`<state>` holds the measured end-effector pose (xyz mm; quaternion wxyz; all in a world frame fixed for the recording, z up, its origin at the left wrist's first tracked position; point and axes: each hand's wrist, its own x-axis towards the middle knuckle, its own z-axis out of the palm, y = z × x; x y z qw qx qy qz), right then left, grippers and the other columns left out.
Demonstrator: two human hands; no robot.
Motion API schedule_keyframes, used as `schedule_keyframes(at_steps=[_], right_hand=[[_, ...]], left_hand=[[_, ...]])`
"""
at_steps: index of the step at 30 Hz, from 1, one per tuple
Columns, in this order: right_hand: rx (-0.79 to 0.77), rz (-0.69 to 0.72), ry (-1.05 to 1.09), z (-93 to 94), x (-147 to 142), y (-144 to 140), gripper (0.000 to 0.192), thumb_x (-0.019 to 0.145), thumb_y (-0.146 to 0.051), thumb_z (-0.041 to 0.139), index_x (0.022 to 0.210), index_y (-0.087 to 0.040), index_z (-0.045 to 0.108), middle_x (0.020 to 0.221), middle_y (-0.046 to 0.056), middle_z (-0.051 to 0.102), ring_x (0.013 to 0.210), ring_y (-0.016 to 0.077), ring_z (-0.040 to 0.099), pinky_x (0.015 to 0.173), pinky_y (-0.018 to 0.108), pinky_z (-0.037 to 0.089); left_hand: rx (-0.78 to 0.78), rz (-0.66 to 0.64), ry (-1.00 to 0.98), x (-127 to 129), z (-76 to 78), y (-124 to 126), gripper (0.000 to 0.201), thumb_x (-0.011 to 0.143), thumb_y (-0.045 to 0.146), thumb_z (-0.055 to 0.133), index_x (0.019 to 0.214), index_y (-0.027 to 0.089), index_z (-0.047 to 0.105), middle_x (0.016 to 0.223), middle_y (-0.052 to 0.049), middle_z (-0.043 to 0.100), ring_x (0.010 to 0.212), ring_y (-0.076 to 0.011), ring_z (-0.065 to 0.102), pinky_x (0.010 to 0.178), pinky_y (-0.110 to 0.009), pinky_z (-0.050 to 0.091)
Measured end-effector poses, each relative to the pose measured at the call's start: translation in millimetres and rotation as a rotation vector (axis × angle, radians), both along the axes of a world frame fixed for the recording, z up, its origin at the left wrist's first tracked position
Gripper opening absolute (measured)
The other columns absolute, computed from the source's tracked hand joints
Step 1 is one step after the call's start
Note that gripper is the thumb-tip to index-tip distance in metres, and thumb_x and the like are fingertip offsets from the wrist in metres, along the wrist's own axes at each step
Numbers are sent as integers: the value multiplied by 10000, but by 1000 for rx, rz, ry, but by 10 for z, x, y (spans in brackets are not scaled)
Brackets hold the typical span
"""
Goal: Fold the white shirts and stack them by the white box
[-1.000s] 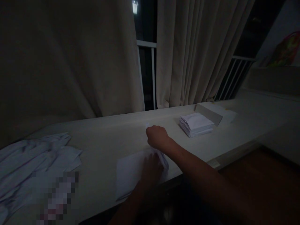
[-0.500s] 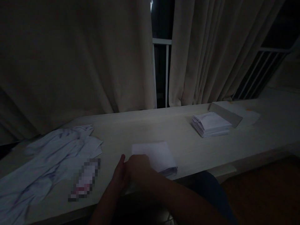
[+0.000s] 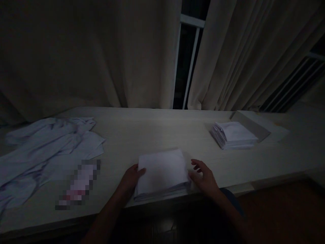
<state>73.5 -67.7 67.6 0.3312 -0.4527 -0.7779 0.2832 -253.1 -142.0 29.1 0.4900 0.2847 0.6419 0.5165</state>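
A: Since half a second back, both hands have parted. They were bunched together at the near left corner of the folded white cloth (image 3: 162, 173); each is now on its own side of it.

B: Grip?

A: Left hand (image 3: 130, 179) lies against the left edge, thumb over the top corner, fingers hidden under or behind the fold. It seems to hold the edge lightly; light too dim to be sure. Right hand (image 3: 203, 176) is loose, fingers spread and slightly curled, tips at the right edge, nothing clasped.

B: Where does the cloth sit?

A: Flat on the long pale table (image 3: 152, 130), at the near edge, straight before the person. Several layers show along its near side.

B: Containers?

A: One, possibly: a shallow light box or tray (image 3: 250, 123) far right, just behind the stack. Whether anything is in it cannot be told.

B: Counts.

A: Two hands. One folded cloth between them. One neat stack of folded white pieces (image 3: 233, 135) to the right, well apart; layers too fine to count. One loose heap of crumpled white cloths (image 3: 45, 149) on the left; number unclear. One blurred-out patch (image 3: 78, 184) near the heap. Two curtains (image 3: 101, 57) behind the table, a dark gap with a railing (image 3: 190, 51) between them.
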Motion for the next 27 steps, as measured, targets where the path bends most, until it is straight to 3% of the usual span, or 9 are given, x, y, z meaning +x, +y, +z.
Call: schedule_keyframes(at_steps=[4,6,11,14,17,22,27], right_hand=[[69,200,-6,-322,-45,-213,770,757,-301,642,1453,-188,334,1410,145,448,1261,282,466,1043,443,422],[103,214,-26,-404,-111,-260,798,753,-242,611,1478,-170,284,1419,155,422,1312,289,410,1078,462,385],[64,6,-193,-489,-157,-198,638,796,-155,501,1415,-148,347,1248,157,555,1081,268,574,907,419,491],[25,-10,-332,-500,-139,-199,639,822,-160,489,1435,-126,311,1136,150,641,952,273,640,820,390,498],[4,-33,-437,-495,-136,-212,671,825,-141,479,1457,-86,262,990,138,693,853,275,670,747,359,485],[18,-57,-507,-512,-139,-178,736,789,-106,493,1475,-86,228,964,133,705,824,270,680,699,324,461],[53,-43,-469,-518,-130,-174,677,776,-88,482,1431,-121,316,1078,138,688,905,259,677,750,316,466]], left_hand=[[-20,20,37,23,22,22,473,727,370,683,1125,125,607,1070,-157,726,800,-260,718,692,-370,571],[-42,27,71,47,52,34,463,719,380,693,1106,138,610,1058,-144,729,768,-248,716,667,-346,569],[-96,36,130,112,128,37,489,747,471,679,1123,174,581,1081,-136,720,827,-268,717,654,-356,575],[-89,-30,171,118,147,-36,564,739,509,702,1178,196,536,1165,-149,691,944,-288,705,744,-391,586],[-53,-93,207,74,90,-132,679,665,405,792,1234,204,480,1271,-152,640,1062,-289,670,866,-412,567],[26,-74,110,-1,-78,-198,734,635,282,776,1271,199,420,1288,-149,634,1094,-298,658,918,-462,549],[77,-69,154,20,-96,-197,693,658,283,744,1268,179,431,1308,-156,620,1133,-279,641,956,-431,531]])
